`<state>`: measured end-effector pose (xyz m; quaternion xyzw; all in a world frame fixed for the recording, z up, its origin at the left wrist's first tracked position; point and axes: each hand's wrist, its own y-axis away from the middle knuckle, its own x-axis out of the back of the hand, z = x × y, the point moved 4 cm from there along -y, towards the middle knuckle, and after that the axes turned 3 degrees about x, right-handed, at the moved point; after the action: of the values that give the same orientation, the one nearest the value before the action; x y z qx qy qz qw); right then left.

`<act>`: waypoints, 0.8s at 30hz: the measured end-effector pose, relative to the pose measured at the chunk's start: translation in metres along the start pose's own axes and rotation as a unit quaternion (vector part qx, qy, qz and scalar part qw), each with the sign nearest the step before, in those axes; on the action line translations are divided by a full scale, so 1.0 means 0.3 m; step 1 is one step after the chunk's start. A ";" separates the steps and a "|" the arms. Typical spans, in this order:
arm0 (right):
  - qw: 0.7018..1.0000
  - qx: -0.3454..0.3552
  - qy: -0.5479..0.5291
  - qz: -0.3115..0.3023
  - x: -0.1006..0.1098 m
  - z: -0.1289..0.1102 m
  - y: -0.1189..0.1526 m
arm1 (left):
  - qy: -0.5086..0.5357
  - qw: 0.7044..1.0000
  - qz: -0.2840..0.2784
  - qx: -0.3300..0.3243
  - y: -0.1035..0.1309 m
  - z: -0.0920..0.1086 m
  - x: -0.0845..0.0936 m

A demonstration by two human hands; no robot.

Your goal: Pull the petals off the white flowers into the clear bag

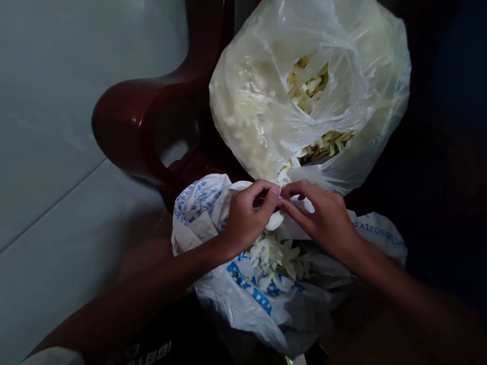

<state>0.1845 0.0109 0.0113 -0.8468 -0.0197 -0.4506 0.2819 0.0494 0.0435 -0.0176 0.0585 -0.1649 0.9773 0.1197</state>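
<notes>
My left hand and my right hand meet fingertip to fingertip, both closed in a pinch. Between them is a small white piece that looks like a flower petal, mostly hidden by the fingers. A strand of pale petals runs from the fingertips up into a large translucent plastic bag. More cream-coloured petals show through the bag's opening. Below my hands, loose white petals lie in a heap on a white printed bag with blue lettering.
A glossy dark red-brown chair arm curves in at the left of the bags. Pale tiled floor fills the left side. The right side is in deep shadow. Dark clothing with white lettering shows at the bottom.
</notes>
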 end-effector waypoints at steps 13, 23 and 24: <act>0.985 -0.072 -0.156 -0.007 -0.027 0.013 -0.011 | 0.018 1.000 0.000 0.018 -0.010 -0.022 0.003; 0.970 -0.090 -0.225 0.028 -0.024 0.050 -0.021 | 0.048 0.999 0.012 0.015 -0.011 -0.033 -0.001; 0.973 -0.093 -0.205 0.044 -0.018 0.047 -0.020 | 0.046 0.999 0.011 0.015 -0.011 -0.033 -0.001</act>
<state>0.1902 0.0243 0.0039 -0.9438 0.0024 -0.2544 0.2111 0.0499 0.0497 -0.0259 0.0131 -0.1450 0.9825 0.1159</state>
